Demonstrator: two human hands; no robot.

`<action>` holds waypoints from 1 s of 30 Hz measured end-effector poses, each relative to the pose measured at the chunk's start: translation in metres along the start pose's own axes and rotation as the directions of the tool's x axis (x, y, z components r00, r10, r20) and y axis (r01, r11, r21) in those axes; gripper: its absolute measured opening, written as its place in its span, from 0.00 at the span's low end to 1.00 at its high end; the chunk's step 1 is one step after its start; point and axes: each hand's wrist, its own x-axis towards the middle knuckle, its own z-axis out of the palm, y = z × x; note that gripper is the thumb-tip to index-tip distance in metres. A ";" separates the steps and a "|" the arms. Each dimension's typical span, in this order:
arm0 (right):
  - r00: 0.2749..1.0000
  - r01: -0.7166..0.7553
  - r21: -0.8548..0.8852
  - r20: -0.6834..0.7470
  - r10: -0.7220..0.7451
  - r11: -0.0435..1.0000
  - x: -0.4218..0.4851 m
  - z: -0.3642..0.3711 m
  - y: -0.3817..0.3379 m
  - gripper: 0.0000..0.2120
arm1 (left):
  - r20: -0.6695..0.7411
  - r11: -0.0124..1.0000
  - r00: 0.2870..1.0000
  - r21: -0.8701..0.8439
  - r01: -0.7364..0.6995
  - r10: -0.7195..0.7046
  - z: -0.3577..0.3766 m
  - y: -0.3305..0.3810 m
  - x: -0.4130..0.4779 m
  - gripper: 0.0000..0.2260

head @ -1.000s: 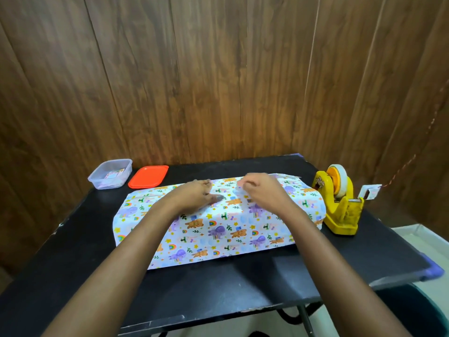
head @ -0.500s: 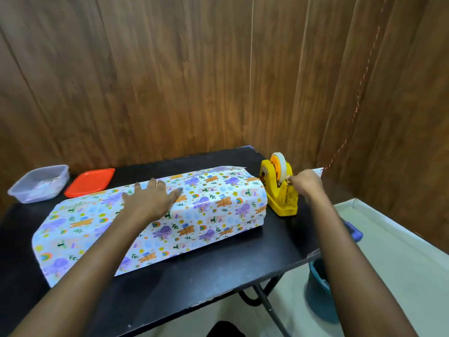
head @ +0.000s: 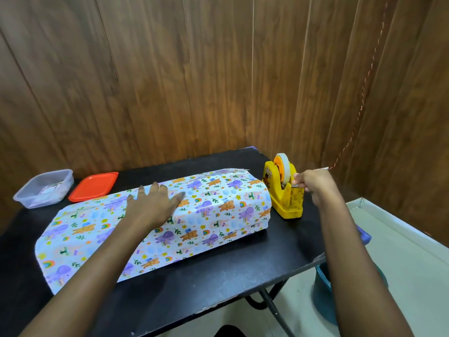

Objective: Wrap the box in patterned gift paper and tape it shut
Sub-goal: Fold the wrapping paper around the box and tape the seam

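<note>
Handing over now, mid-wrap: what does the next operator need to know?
Left hand: open, pressing flat on the animal-print gift paper folded over the box on the black table.
Right hand: fingers pinch the white tape end at the yellow tape dispenser, right of the parcel.
Done: paper wrapped round the box.
Left: tear off tape, stick the seam, fold and tape both ends.

Bright even indoor light, soft sheen on the black surface (head: 218, 276), wall panels (head: 218, 69) bowed by wide-angle lens, sharp focus
</note>
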 end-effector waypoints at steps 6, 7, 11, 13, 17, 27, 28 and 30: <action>0.999 -0.045 0.193 0.028 0.041 0.980 -0.012 0.004 0.033 0.14 | -0.011 1.000 1.000 0.008 -0.022 0.022 -0.001 0.001 -0.001 0.31; 0.999 -0.033 0.226 0.009 0.032 0.974 -0.014 0.006 0.036 0.14 | -0.009 1.000 1.000 0.012 -0.022 0.022 -0.001 0.001 -0.002 0.31; 1.000 0.010 0.388 -0.014 -0.005 0.921 -0.018 0.014 0.046 0.15 | -0.010 0.999 1.000 0.037 -0.029 0.030 -0.001 -0.001 -0.001 0.30; 1.000 -0.010 0.505 0.021 -0.001 0.863 -0.019 0.018 0.052 0.14 | -0.010 0.999 1.000 0.031 -0.029 0.029 -0.001 0.000 -0.001 0.31; 0.999 -0.045 0.708 0.052 0.012 0.705 -0.020 0.023 0.061 0.12 | -0.015 0.999 0.999 0.027 -0.032 0.033 0.000 0.001 0.000 0.31; 0.995 0.053 0.789 -0.091 0.030 0.612 -0.024 0.041 0.058 0.14 | -0.011 0.968 0.971 -0.070 -0.240 0.240 -0.003 0.003 0.001 0.23; 0.996 0.050 0.802 -0.086 0.033 0.595 -0.024 0.043 0.058 0.14 | 0.002 0.972 0.974 -0.056 -0.226 0.227 -0.005 0.004 0.003 0.23; 0.996 0.038 0.830 -0.077 0.046 0.557 -0.024 0.043 0.059 0.14 | 0.017 0.978 0.978 -0.007 -0.210 0.210 -0.006 0.007 0.006 0.23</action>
